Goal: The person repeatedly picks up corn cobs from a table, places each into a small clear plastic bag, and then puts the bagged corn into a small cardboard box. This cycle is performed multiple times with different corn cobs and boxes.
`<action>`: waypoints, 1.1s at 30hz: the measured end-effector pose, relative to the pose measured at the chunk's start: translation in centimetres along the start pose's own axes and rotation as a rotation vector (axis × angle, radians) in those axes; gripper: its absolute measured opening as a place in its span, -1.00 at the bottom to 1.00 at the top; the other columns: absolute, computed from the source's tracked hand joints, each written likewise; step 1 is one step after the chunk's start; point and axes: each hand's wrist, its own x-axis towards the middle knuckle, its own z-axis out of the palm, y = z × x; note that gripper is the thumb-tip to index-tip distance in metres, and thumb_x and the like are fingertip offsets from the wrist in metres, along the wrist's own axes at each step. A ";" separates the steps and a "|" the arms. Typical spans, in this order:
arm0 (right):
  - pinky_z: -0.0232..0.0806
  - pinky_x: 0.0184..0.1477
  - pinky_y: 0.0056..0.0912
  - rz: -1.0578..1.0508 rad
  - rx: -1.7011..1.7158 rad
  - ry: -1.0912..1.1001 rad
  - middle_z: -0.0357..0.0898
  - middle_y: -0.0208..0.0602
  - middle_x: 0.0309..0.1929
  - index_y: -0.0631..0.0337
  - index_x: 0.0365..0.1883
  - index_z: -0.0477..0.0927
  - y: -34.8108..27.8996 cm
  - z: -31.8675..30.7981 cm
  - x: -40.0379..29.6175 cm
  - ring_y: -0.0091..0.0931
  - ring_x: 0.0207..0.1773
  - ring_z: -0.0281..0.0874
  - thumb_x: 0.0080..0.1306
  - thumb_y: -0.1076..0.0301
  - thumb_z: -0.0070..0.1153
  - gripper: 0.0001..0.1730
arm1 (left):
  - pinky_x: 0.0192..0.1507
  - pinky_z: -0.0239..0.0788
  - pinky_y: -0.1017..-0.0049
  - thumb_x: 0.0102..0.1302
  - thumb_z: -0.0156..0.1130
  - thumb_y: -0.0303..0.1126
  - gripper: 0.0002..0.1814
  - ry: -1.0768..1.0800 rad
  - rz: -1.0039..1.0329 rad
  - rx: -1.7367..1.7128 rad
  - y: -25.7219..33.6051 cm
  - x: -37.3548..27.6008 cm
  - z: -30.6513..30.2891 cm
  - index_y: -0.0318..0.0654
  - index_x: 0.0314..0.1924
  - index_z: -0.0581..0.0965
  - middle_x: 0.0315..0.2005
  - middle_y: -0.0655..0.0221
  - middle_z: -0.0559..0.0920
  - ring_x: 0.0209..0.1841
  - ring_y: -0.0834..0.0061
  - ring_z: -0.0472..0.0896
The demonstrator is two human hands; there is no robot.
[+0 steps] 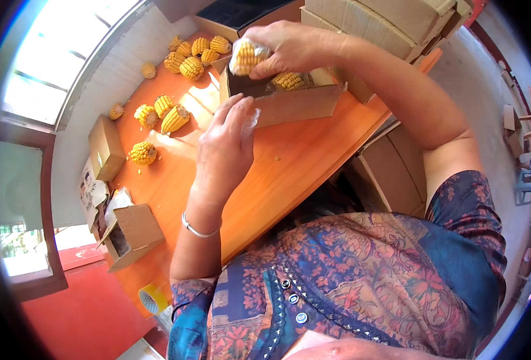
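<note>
My right hand (283, 47) grips a piece of corn cob wrapped in clear plastic (247, 57) above an open cardboard box (292, 105). Inside that box lies another corn piece (288, 81), with clear plastic about it. My left hand (229, 135) is at the box's near left corner, with a scrap of clear plastic film (250, 122) at its fingers. Left of the box, several bare corn pieces (191, 68) form a group on the orange table (265, 180). More pieces (175, 119) lie nearer, and a single one (143, 153) rests closer to me, with loose kernels around it.
A closed small cardboard box (106, 147) stands by the wall, and an open one (137, 229) at the table's left end near a roll of yellow tape (153, 299). Stacked cartons (373, 27) stand at the back right; another carton (389, 166) is below the table edge.
</note>
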 end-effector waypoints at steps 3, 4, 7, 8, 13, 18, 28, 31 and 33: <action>0.41 0.01 -0.21 -0.050 -0.242 -0.088 0.58 -0.07 -0.13 0.26 -0.02 0.47 -0.1 1.5 1.1 -0.15 -0.01 0.56 0.18 0.17 0.29 -0.51 | -0.06 0.51 0.25 0.19 0.18 -0.56 -0.65 0.036 0.030 0.023 -0.4 -1.0 0.5 -0.20 0.01 0.54 0.06 0.02 0.53 -0.01 0.08 0.59; 0.41 0.03 -0.20 -0.068 -0.322 -0.124 0.57 -0.08 -0.14 0.26 -0.02 0.47 -0.2 2.0 1.4 -0.15 0.00 0.55 0.17 0.18 0.29 -0.51 | -0.08 0.52 0.26 0.18 0.18 -0.57 -0.64 0.051 0.055 0.033 -0.6 -1.4 0.7 -0.18 0.01 0.54 0.07 0.02 0.52 -0.03 0.08 0.60; 0.41 0.05 -0.20 -0.039 -0.437 -0.276 0.57 -0.08 -0.12 0.28 -0.09 0.52 -0.8 3.1 2.9 -0.18 0.03 0.55 0.14 0.22 0.28 -0.57 | -0.17 0.55 0.28 0.15 0.19 -0.58 -0.63 0.068 0.043 0.016 -1.2 -2.0 1.2 -0.13 -0.01 0.56 0.11 -0.02 0.49 -0.09 0.08 0.63; 0.42 0.06 -0.20 -0.027 -0.481 -0.324 0.57 -0.08 -0.11 0.28 -0.12 0.54 -0.9 3.3 3.2 -0.19 0.04 0.55 0.12 0.24 0.28 -0.59 | -0.19 0.56 0.28 0.15 0.20 -0.58 -0.63 0.080 0.051 0.012 -1.3 -2.0 1.4 -0.12 -0.01 0.56 0.12 -0.03 0.48 -0.10 0.08 0.64; 0.48 -0.12 -0.13 -0.223 -0.552 -0.226 0.61 0.00 -0.26 0.31 -0.19 0.56 0.2 5.2 3.8 -0.14 -0.19 0.64 0.17 0.31 0.11 -0.70 | -0.07 0.52 0.29 0.12 0.19 -0.67 -0.61 0.078 -0.018 -0.058 -1.1 -2.4 1.9 -0.23 -0.01 0.55 0.17 -0.03 0.46 -0.04 0.10 0.62; 0.47 -0.17 -0.06 -0.296 -0.518 -0.306 0.55 0.05 -0.21 0.24 -0.07 0.49 1.8 7.1 3.1 -0.08 -0.21 0.62 0.33 0.29 -0.09 -0.71 | -0.11 0.53 0.27 0.16 0.24 -0.58 -0.67 0.101 -0.011 -0.083 -1.0 -2.2 1.8 -0.20 -0.04 0.56 0.13 -0.03 0.49 -0.03 0.03 0.62; 0.40 0.00 -0.14 -0.120 -0.742 -0.282 0.57 -0.07 -0.14 0.20 -0.07 0.55 1.4 7.7 3.4 -0.20 -0.04 0.57 0.35 0.28 -0.10 -0.70 | -0.04 0.50 0.29 0.17 0.18 -0.61 -0.62 0.082 -0.030 -0.134 -1.7 -2.6 1.1 -0.22 0.03 0.51 0.14 0.03 0.49 0.02 0.03 0.58; 0.40 0.00 -0.13 -0.092 -0.669 -0.307 0.57 -0.02 -0.13 0.20 -0.07 0.55 1.8 6.7 3.8 -0.15 -0.04 0.55 0.34 0.29 -0.09 -0.71 | -0.04 0.48 0.42 0.27 0.18 -0.55 -0.68 0.238 0.015 -0.273 -2.4 -2.3 1.3 -0.24 0.04 0.51 0.08 0.09 0.55 0.00 0.22 0.61; 0.41 -0.01 -0.12 -0.030 -0.610 -0.353 0.57 -0.03 -0.13 0.14 -0.05 0.55 0.2 5.6 3.8 -0.14 -0.04 0.54 0.29 0.34 -0.02 -0.72 | -0.21 0.47 0.52 0.35 0.15 -0.47 -0.73 0.355 -0.156 -0.603 -4.3 -2.9 1.7 -0.26 0.04 0.50 0.02 0.17 0.58 -0.19 0.42 0.61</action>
